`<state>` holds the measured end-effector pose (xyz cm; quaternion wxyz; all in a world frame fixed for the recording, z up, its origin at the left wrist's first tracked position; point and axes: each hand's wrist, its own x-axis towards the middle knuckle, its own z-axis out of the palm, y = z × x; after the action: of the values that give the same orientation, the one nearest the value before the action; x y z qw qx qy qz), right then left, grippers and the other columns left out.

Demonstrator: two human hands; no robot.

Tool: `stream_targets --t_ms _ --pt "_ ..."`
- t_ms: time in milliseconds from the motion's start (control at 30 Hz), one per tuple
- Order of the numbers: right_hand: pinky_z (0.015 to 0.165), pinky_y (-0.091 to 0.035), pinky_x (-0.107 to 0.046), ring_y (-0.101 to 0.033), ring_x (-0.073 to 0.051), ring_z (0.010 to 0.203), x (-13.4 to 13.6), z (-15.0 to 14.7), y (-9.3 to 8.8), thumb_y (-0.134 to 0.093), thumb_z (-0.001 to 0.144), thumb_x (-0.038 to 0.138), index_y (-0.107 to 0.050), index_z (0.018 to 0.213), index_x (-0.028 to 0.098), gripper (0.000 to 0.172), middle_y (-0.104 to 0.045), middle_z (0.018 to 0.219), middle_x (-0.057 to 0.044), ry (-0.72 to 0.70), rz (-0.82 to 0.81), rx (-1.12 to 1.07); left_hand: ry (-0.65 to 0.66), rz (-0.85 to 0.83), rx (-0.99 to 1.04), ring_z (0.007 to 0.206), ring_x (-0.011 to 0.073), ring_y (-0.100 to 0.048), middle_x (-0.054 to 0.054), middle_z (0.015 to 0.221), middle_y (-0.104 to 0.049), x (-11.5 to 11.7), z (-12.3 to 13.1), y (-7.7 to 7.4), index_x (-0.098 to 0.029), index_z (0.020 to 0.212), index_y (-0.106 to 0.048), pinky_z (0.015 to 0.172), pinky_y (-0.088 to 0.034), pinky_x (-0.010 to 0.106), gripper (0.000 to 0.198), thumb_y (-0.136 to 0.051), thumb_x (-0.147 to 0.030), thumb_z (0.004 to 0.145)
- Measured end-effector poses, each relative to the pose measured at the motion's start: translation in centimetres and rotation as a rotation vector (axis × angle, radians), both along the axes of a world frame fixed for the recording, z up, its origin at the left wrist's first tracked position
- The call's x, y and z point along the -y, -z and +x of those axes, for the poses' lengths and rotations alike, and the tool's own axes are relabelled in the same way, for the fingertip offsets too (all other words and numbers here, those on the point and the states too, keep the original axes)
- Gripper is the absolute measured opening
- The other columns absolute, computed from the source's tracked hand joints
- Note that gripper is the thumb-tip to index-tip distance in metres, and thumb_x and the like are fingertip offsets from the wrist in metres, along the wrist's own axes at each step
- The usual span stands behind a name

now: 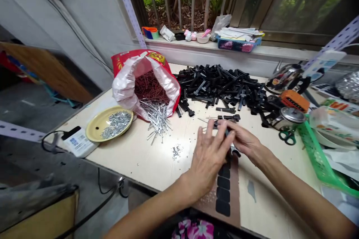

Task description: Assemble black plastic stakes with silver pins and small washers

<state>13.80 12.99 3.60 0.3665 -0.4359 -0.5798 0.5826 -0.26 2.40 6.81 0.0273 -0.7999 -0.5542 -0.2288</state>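
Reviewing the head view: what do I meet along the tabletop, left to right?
White box, yellow plate, red bag, left hand, right hand, green-handled scissors, green tray.

The long black plastic pieces look smooth and a bit shiny. The thin silver metal pins shine. The red-and-white plastic bag looks crinkly and glossy. The pale wooden bench looks smooth.
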Motion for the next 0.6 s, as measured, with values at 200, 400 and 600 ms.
stream_targets --t_ms 200,400,600 --pt "0.050 -0.046 -0.025 -0.051 -0.010 0.056 0.3 -0.6 -1.2 -0.052 0.086 0.038 -0.062 0.114 0.020 0.035 -0.066 0.095 -0.006 -0.087 0.085 0.062 -0.423 -0.083 0.051 0.089 0.0275 -0.053 0.013 0.091 -0.064 2.3 -10.8 4.0 -0.016 0.096 -0.071 0.073 -0.048 0.041 0.023 -0.049 -0.018 0.088" --pt "0.078 -0.049 -0.036 -0.061 -0.019 0.088 1.7 -2.9 -0.6 -0.047 0.090 0.031 -0.066 0.113 0.025 0.031 -0.067 0.099 -0.005 -0.193 0.546 0.344 -0.252 -0.130 -0.037 0.083 0.0217 -0.047 0.009 0.086 -0.062 0.5 -13.5 6.6 -0.021 0.096 -0.070 0.071 -0.039 0.033 0.024 -0.047 -0.022 0.091" --pt "0.077 -0.050 -0.037 -0.065 -0.020 0.085 2.8 -4.7 0.0 -0.042 0.092 0.029 -0.053 0.130 0.030 0.039 -0.070 0.099 -0.003 -0.229 0.578 0.472 -0.123 -0.222 0.045 0.079 0.0209 -0.048 0.008 0.075 -0.059 -1.1 -13.7 7.5 -0.020 0.079 -0.069 0.071 -0.037 0.033 0.026 -0.045 -0.021 0.091"
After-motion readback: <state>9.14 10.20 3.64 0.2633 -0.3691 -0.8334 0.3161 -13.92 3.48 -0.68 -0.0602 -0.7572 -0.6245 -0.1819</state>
